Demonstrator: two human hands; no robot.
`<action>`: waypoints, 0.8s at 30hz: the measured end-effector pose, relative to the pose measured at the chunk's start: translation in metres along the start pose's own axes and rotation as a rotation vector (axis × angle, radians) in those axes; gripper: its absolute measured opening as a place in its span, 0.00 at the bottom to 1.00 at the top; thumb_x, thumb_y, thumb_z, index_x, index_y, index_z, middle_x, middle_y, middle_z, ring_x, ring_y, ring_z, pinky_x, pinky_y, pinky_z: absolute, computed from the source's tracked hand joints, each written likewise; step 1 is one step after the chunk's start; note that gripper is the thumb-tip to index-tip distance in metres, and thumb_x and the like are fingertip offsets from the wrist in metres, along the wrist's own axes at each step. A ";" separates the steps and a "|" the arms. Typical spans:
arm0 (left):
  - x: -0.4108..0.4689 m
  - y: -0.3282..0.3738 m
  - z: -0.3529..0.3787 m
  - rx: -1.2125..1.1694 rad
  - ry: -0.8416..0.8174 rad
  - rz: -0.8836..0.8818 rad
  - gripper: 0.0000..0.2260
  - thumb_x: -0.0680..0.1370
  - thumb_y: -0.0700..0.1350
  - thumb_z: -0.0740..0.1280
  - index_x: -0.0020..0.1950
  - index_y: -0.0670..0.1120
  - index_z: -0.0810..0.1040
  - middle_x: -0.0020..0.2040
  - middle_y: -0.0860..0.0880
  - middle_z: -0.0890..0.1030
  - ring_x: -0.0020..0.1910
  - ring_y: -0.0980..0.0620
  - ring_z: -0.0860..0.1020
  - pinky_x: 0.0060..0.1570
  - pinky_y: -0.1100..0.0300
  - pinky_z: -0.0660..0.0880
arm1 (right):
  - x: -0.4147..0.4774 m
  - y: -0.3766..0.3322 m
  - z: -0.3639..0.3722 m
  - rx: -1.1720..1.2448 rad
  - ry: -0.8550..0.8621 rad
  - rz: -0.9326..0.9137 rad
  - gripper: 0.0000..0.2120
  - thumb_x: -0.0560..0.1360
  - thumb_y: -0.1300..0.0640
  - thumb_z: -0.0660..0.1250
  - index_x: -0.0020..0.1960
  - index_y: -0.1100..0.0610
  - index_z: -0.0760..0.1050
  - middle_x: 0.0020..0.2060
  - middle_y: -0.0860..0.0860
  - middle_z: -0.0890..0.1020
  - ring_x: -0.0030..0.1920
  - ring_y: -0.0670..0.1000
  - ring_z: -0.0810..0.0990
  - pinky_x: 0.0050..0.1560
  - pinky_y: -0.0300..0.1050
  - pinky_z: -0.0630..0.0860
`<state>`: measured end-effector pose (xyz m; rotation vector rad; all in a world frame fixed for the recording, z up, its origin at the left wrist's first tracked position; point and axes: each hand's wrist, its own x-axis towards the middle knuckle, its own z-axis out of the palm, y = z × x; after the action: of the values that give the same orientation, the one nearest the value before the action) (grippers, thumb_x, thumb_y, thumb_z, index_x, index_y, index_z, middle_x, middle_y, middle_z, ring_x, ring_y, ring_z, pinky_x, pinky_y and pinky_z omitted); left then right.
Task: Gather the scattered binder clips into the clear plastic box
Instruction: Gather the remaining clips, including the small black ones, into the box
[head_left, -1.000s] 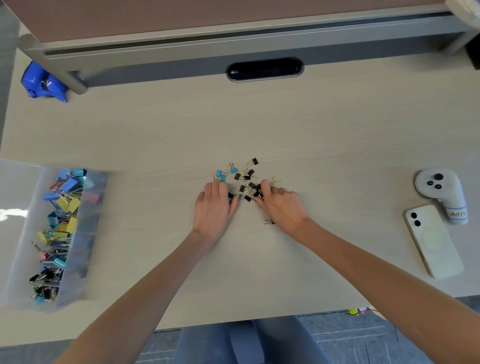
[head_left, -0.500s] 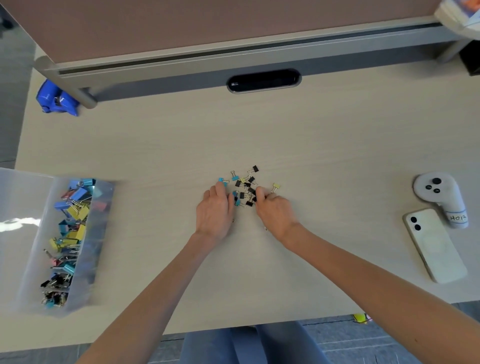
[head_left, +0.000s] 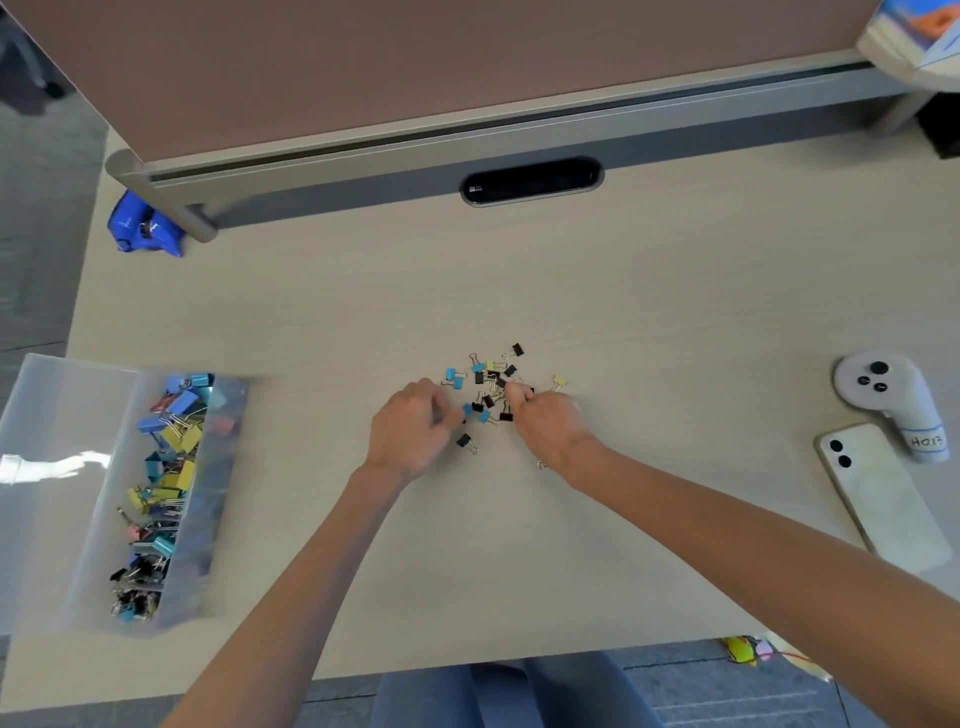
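Note:
A small pile of binder clips (head_left: 491, 382), black, blue and yellow, lies in the middle of the desk. My left hand (head_left: 410, 434) rests at the pile's left edge with fingers curled around a few clips. My right hand (head_left: 545, 423) sits at the pile's right edge, fingers pinched on clips. One black clip (head_left: 466, 442) lies alone between my hands, and a yellow clip (head_left: 559, 383) lies just right of the pile. The clear plastic box (head_left: 218, 499) stands at the desk's left edge, holding several coloured clips.
A white phone (head_left: 883, 499) and a grey controller (head_left: 883, 400) lie at the right edge. A blue object (head_left: 145, 234) sits at the far left by the partition post. A cable slot (head_left: 531, 182) is at the back.
Both hands have closed in on the pile, fingers curling and pinching clips. One black clip now lies apart between the hands. The camera view has shifted, so the box appears further right.

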<state>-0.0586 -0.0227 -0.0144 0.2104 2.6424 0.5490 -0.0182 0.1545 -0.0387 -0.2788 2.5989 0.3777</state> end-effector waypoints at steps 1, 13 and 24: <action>-0.001 -0.002 0.001 0.069 -0.029 0.029 0.13 0.75 0.57 0.66 0.49 0.48 0.72 0.50 0.52 0.76 0.50 0.49 0.74 0.46 0.56 0.69 | 0.001 0.001 0.001 0.006 0.011 -0.019 0.17 0.72 0.71 0.58 0.57 0.61 0.60 0.29 0.50 0.63 0.35 0.46 0.79 0.23 0.39 0.51; -0.009 0.005 0.020 0.441 -0.066 0.200 0.16 0.81 0.54 0.58 0.59 0.42 0.68 0.55 0.45 0.77 0.53 0.44 0.75 0.43 0.56 0.68 | -0.001 0.013 0.012 -0.017 0.288 0.013 0.13 0.61 0.68 0.56 0.43 0.57 0.60 0.21 0.47 0.68 0.18 0.45 0.66 0.21 0.35 0.49; 0.003 0.014 0.018 0.055 -0.186 -0.140 0.10 0.78 0.44 0.61 0.57 0.42 0.74 0.51 0.45 0.80 0.51 0.44 0.77 0.44 0.56 0.71 | 0.003 0.011 0.022 0.050 0.258 -0.086 0.31 0.62 0.77 0.32 0.52 0.59 0.65 0.43 0.54 0.75 0.31 0.51 0.70 0.25 0.41 0.66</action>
<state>-0.0523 -0.0034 -0.0242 0.0873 2.4702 0.3909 -0.0137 0.1717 -0.0558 -0.4466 2.8317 0.2601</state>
